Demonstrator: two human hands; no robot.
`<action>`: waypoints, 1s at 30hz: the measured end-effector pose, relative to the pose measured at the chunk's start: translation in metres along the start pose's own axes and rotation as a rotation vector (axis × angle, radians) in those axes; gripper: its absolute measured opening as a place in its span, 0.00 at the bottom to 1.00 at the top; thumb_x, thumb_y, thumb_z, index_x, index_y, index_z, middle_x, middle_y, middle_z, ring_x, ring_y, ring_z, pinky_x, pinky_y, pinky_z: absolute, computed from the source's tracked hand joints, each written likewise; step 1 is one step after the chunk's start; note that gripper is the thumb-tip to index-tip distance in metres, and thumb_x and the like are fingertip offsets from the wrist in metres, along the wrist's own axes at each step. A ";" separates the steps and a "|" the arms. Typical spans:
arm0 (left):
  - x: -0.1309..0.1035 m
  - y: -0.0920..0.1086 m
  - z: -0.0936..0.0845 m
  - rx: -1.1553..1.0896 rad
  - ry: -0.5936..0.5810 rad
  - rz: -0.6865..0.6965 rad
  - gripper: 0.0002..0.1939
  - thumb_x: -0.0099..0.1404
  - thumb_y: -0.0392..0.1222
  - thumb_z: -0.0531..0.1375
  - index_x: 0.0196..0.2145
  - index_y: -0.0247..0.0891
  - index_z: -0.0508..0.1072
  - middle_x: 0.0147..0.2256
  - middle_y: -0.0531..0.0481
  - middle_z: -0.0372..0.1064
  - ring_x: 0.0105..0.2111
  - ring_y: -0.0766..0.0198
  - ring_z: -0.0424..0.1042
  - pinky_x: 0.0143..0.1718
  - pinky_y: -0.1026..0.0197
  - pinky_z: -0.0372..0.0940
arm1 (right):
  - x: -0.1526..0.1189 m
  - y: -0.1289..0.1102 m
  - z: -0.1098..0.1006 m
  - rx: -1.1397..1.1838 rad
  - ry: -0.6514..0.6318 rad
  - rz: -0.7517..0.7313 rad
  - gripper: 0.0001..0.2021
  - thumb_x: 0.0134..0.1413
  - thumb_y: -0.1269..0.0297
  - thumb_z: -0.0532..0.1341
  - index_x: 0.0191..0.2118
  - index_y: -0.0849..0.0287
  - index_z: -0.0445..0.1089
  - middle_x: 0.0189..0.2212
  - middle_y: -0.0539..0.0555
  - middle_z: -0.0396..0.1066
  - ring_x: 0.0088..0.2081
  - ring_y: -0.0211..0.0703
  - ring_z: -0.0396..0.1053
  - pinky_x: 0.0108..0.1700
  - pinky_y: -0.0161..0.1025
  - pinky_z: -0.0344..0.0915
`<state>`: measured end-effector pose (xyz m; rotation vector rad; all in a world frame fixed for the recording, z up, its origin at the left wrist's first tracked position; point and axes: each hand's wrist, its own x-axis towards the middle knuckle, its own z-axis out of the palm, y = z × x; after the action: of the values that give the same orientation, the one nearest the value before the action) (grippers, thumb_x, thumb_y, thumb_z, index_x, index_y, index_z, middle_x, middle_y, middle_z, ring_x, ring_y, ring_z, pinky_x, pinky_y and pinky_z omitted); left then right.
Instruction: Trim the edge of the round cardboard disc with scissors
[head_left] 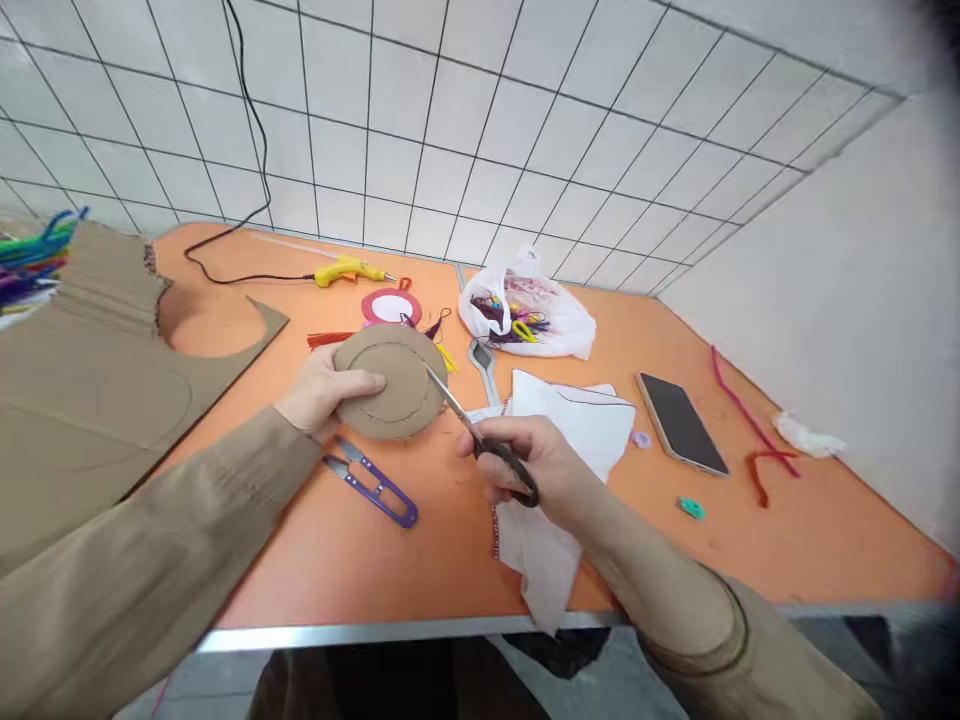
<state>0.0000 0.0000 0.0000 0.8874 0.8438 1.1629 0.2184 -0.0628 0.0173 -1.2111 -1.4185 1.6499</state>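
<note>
A round cardboard disc (401, 410) with a smaller circle drawn on it is held up by my left hand (330, 390), the thumb lying across its face. My right hand (532, 465) grips a pair of scissors (510, 465) with black handles. The blades point up and left, and their tip meets the disc near the drawn line; whether it pierces the cardboard I cannot tell. Below the disc lie purple thread snips (371, 485). White cloth (592, 430) with stitched edges spreads beneath and beyond my right hand.
A large cut cardboard sheet (82, 370) covers the left side. Toward the wall lie a yellow glue gun (349, 270), a red ring-shaped piece (371, 305) and a white plastic bag (562, 320). A phone (682, 425), a green bobbin-like piece (691, 508) and pipe cleaners (750, 410) lie right.
</note>
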 end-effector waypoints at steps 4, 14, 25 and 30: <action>0.005 -0.004 -0.001 -0.018 -0.007 -0.009 0.20 0.38 0.36 0.72 0.34 0.32 0.81 0.31 0.44 0.79 0.30 0.57 0.76 0.33 0.58 0.72 | 0.003 0.010 -0.006 -0.061 -0.019 -0.008 0.16 0.43 0.55 0.67 0.32 0.61 0.67 0.15 0.44 0.61 0.17 0.33 0.62 0.20 0.31 0.52; 0.005 -0.001 -0.005 0.031 0.023 0.036 0.21 0.39 0.38 0.72 0.34 0.31 0.80 0.32 0.43 0.79 0.31 0.56 0.76 0.32 0.60 0.72 | 0.002 0.013 -0.009 -0.042 -0.089 -0.133 0.25 0.48 0.43 0.65 0.38 0.63 0.70 0.20 0.51 0.69 0.23 0.39 0.66 0.26 0.36 0.59; 0.008 -0.002 -0.009 0.093 -0.006 0.047 0.22 0.38 0.39 0.73 0.34 0.32 0.80 0.31 0.43 0.79 0.33 0.51 0.78 0.34 0.55 0.74 | 0.002 0.012 -0.009 0.007 -0.093 -0.131 0.26 0.46 0.41 0.66 0.36 0.63 0.71 0.18 0.51 0.70 0.21 0.38 0.65 0.25 0.35 0.57; 0.006 -0.001 -0.008 0.071 0.006 0.050 0.21 0.39 0.38 0.73 0.34 0.32 0.80 0.31 0.43 0.79 0.32 0.53 0.78 0.33 0.58 0.74 | -0.001 0.009 -0.010 0.017 -0.089 -0.102 0.25 0.46 0.43 0.67 0.36 0.63 0.71 0.18 0.51 0.69 0.21 0.39 0.65 0.24 0.35 0.58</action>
<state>-0.0055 0.0071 -0.0043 0.9686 0.8764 1.1853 0.2288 -0.0616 0.0084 -1.0497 -1.4918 1.6607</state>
